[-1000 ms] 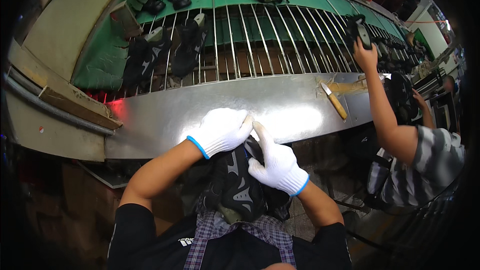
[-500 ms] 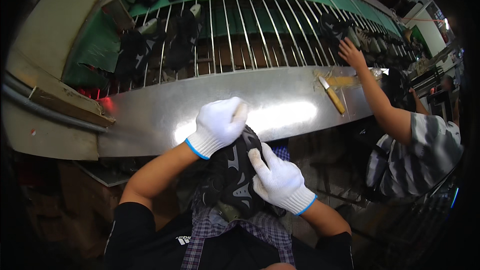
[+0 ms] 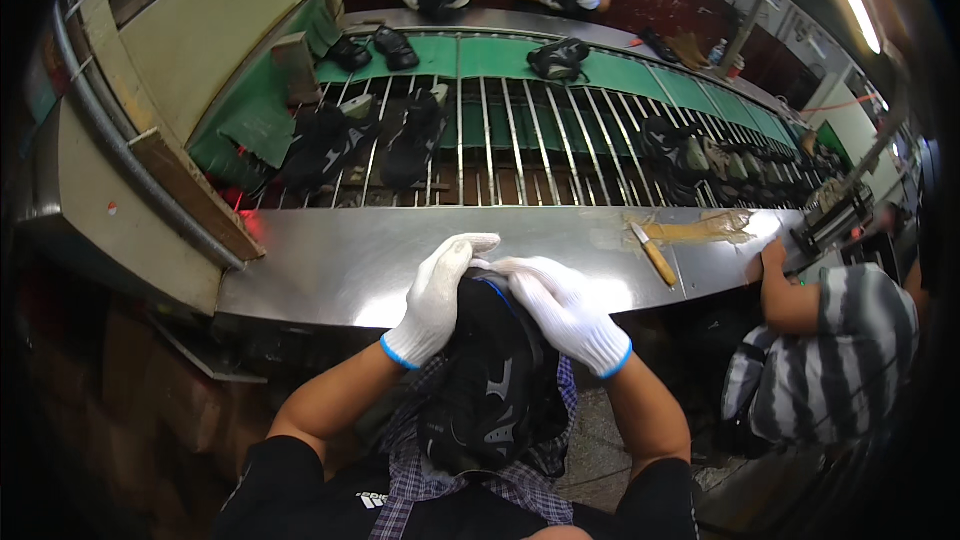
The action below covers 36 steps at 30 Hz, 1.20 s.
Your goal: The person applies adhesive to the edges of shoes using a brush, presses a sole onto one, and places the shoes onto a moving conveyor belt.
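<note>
A black shoe with grey markings lies lengthwise in front of me, against my checked apron. Around its far end are both my white knit gloves with blue cuffs. My left hand grips the left side, its fingers reaching over the tip. From the right, my right hand closes on the same end, fingertips close to those of the left. A thin blue edge shows at the shoe between the hands. The gloves hide the rest of that end.
A metal bench lies ahead, with a wooden-handled knife at its right. Beyond are a roller conveyor carrying several black shoes and a green belt. A co-worker in a striped shirt sits at right; two people work across.
My view has tilted up, bringing two people across into sight. Both hands have come together at the shoe's far end. The co-worker's arm has drawn back from the conveyor.
</note>
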Motion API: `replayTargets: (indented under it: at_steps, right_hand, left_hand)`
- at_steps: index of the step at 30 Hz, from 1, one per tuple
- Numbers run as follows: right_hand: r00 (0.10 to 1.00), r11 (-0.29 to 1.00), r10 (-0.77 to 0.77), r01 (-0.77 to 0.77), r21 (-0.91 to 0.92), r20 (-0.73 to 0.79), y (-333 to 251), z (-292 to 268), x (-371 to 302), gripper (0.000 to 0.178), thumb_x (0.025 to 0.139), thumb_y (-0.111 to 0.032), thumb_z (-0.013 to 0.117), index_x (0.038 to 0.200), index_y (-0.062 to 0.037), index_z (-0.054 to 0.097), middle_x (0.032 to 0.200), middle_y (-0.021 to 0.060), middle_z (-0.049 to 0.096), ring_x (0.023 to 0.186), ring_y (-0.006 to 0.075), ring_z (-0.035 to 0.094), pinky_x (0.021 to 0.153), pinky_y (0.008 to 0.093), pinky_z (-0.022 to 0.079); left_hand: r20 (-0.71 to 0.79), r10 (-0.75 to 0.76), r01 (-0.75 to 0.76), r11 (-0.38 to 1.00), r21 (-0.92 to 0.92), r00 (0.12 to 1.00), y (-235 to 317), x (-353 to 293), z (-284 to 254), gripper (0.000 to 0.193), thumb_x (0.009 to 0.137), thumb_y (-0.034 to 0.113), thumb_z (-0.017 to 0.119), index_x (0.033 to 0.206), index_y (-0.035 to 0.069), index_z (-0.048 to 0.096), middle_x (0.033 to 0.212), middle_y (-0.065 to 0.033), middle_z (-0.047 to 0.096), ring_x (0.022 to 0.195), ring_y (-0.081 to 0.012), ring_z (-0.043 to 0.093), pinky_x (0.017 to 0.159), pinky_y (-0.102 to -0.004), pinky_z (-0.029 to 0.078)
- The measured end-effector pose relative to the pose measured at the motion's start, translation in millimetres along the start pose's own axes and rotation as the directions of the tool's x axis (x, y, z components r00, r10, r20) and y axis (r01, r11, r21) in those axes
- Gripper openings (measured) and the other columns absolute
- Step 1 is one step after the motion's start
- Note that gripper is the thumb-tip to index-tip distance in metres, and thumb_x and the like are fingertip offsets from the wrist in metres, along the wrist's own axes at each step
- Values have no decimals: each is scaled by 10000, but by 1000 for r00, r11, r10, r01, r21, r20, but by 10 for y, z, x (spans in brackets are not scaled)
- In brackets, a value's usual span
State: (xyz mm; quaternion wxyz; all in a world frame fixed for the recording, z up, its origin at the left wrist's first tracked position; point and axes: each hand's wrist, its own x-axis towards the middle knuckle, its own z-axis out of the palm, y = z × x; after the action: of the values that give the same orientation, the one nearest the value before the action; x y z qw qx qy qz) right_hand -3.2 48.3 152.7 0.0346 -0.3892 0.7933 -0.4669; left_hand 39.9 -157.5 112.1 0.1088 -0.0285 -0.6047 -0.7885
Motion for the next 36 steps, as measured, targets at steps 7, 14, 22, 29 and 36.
replayTargets:
  at_steps: [7, 14, 22, 29, 36]
  right_hand:
    - [992, 994, 71, -62, -90, 106, -427, 94, -57, 404, 1111, -277, 643, 1428, -32, 690, 1196, 215, 769, 1074, 358, 765, 942, 408, 600]
    - [989, 989, 145, -145, 29, 9, -247, 218, -881, 715, 1018, -372, 776, 1561, 23, 528, 1298, 294, 733, 1146, 389, 772, 978, 451, 612]
    - [998, 986, -55, 52, -159, -15, -909, 6, -189, 1018, 834, -389, 941, 1593, 54, 427, 1221, 288, 746, 1082, 400, 788, 941, 442, 634]
    - [869, 875, -407, 459, 152, -282, -958, -236, -641, 867, 854, -383, 902, 1518, 35, 534, 1295, 274, 709, 1144, 368, 760, 1035, 520, 599]
    - [907, 731, 410, -266, 629, -93, 643, 1084, -1664, 1110, 1013, -904, 341, 1618, 17, 478, 1609, 228, 546, 1484, 315, 536, 1258, 475, 427]
  left_hand:
    - [-44, 52, -49, 996, 71, 998, 227, -334, -44, 456, 1169, 261, 431, 1398, -63, 655, 1331, -144, 718, 1182, -174, 661, 1087, -324, 497]
    - [21, -212, 212, 977, -31, 977, 373, -418, -97, 377, 1106, 150, 548, 1423, -41, 622, 1190, -107, 727, 1070, -156, 689, 1007, -304, 544]
    - [122, -188, 222, 885, -409, 975, 304, -333, -190, 541, 1030, 180, 570, 1523, -25, 487, 1405, -151, 598, 1321, -268, 573, 1208, -438, 442]
    - [539, -596, 802, 488, -345, 595, -547, -1137, -878, 1102, 962, 825, 617, 1649, -12, 415, 1673, -201, 494, 1544, -320, 486, 1271, -529, 426]
    - [417, -403, 194, 867, 459, 815, 240, -292, -1054, 700, 872, 382, 910, 1362, -35, 638, 1258, -142, 763, 1159, -233, 721, 1015, -393, 571]
